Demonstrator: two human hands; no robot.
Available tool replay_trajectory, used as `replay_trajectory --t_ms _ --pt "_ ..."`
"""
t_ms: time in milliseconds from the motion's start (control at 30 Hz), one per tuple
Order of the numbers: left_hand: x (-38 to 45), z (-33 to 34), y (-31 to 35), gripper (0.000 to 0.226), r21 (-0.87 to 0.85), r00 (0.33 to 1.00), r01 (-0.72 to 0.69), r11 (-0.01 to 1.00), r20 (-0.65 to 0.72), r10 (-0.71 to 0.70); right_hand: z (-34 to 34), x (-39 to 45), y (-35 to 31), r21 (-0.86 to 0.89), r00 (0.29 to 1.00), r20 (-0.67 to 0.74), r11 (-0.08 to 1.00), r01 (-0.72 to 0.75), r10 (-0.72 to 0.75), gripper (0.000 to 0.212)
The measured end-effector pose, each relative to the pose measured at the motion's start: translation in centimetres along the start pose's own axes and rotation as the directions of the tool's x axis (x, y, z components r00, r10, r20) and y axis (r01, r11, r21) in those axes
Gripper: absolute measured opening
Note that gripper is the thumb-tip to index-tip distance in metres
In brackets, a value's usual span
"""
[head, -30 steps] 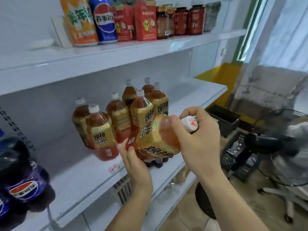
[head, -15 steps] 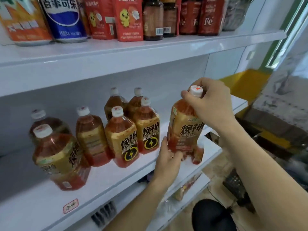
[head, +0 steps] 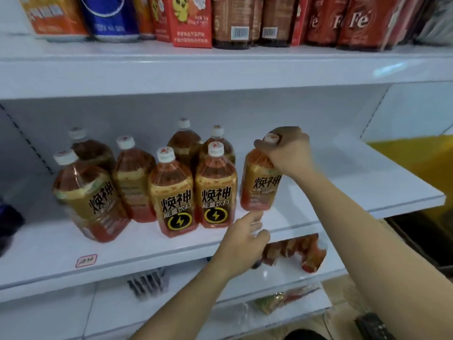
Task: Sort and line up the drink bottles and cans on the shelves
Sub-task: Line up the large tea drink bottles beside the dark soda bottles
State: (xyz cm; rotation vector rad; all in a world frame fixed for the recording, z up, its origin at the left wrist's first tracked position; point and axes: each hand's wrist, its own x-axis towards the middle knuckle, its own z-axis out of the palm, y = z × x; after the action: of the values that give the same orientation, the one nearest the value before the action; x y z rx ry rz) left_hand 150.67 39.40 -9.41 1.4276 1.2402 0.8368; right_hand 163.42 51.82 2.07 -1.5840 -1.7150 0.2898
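Note:
Several amber energy-drink bottles (head: 215,187) with gold labels and white caps stand grouped on the white middle shelf (head: 343,192). One more such bottle (head: 259,185) stands upright at the right end of the group. My right hand (head: 286,150) grips it round the cap and neck. My left hand (head: 245,239) hovers just below and in front of that bottle's base, fingers loosely bent, holding nothing. The leftmost front bottle (head: 90,200) looks tilted.
The top shelf (head: 220,67) carries orange and blue cans (head: 107,18), red cartons (head: 191,20) and dark bottles (head: 232,23). Red packets (head: 296,251) lie on the shelf below. A dark blue bottle (head: 9,222) sits at far left. The middle shelf's right part is bare.
The held bottle went from lying tilted in both hands to standing upright on the shelf beside the group. My left hand has come off its base.

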Motion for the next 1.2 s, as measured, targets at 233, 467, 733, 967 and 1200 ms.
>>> replay_trajectory --t_ms 233,467,733,967,1200 --pt "-5.2 -6.9 2.9 0.027 0.031 0.975 -0.204 0.979 -0.080 0.205 -0.1 0.0 -1.1 -0.019 0.997 0.080 1.000 0.024 -0.023 0.034" --pt "-9.5 -16.2 4.1 0.022 0.064 0.768 -0.418 0.906 -0.508 0.390 0.0 -3.6 -8.4 0.052 0.901 -0.038 0.899 0.434 -0.433 0.018" --pt "-12.3 -23.2 -1.5 0.045 0.227 0.371 -0.234 0.945 -0.878 0.303 5.4 -6.1 -20.1 0.215 0.691 0.280 0.745 0.632 -0.667 0.015" --pt "-7.7 -25.8 -8.1 0.111 0.111 0.651 0.039 0.993 -0.757 0.059 14.3 -5.0 -26.4 0.187 0.566 0.547 0.749 0.635 -0.617 0.037" --pt "-10.0 -33.2 -10.2 0.089 0.133 0.883 -0.019 0.991 -0.463 0.079 19.0 -4.9 -27.9 0.211 0.489 0.644 0.751 0.626 -0.589 0.010"
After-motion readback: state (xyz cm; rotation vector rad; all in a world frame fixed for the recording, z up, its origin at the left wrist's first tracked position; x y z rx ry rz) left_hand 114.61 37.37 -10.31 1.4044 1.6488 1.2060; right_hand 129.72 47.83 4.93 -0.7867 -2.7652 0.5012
